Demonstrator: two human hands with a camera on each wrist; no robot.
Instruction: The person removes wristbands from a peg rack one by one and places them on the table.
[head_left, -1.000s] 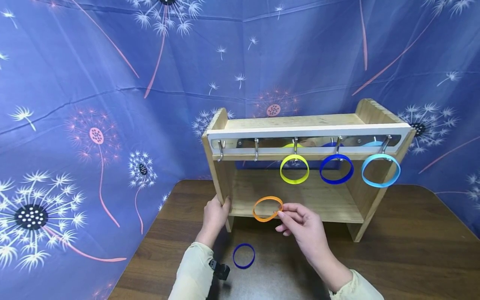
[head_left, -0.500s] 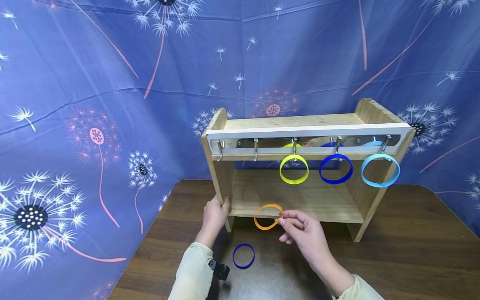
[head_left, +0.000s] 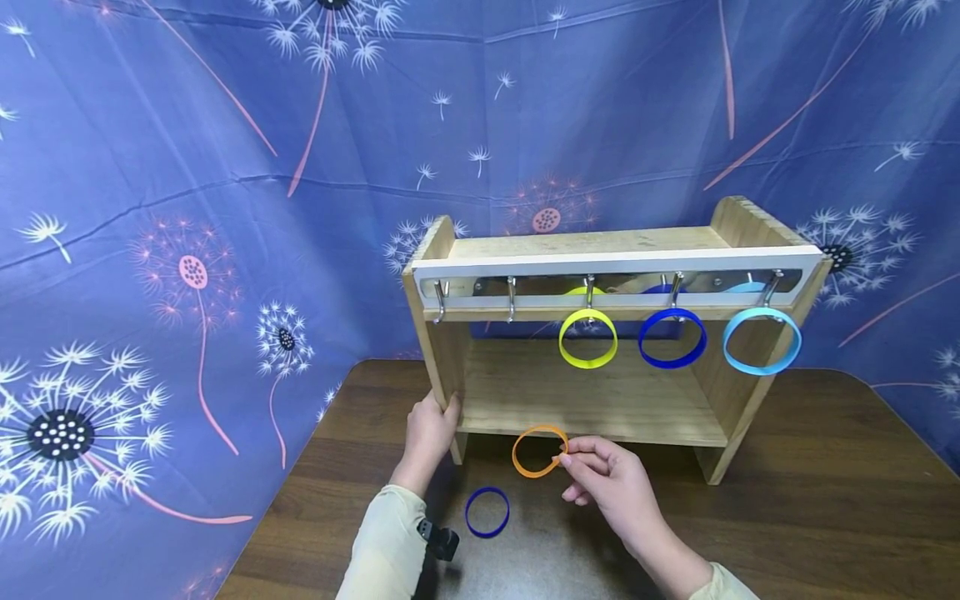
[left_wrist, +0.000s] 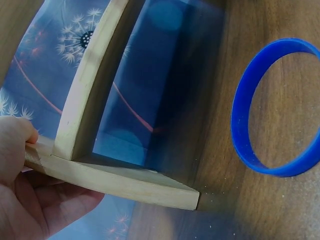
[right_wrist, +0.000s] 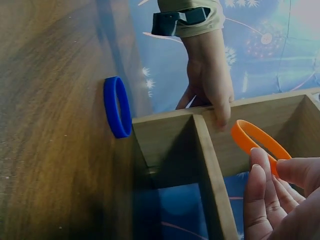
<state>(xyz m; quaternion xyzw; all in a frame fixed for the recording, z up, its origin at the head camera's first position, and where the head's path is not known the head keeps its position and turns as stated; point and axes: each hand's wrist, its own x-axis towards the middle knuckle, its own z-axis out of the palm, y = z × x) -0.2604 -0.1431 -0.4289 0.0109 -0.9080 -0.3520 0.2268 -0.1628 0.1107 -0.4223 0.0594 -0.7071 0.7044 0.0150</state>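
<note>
My right hand (head_left: 611,483) pinches an orange silicone wristband (head_left: 534,476) between thumb and fingers, in front of the lower shelf's edge. The right wrist view also shows that orange wristband (right_wrist: 243,140) at the fingertips. My left hand (head_left: 431,433) grips the left side panel of a wooden shelf rack (head_left: 585,392); in the left wrist view its thumb and fingers lie on either side of the panel (left_wrist: 125,182). On the table between the forearms lies a dark blue wristband (head_left: 468,518).
Along the rack's front runs a hook rail (head_left: 487,268). A yellow wristband (head_left: 588,363), a blue wristband (head_left: 672,363) and a light blue wristband (head_left: 761,369) hang from its hooks; two left hooks are bare. A patterned blue cloth (head_left: 337,250) stands behind the wooden table (head_left: 825,500).
My right hand has moved down and slightly right with the orange wristband, from in front of the lower shelf to below its front edge. My left hand stays on the panel.
</note>
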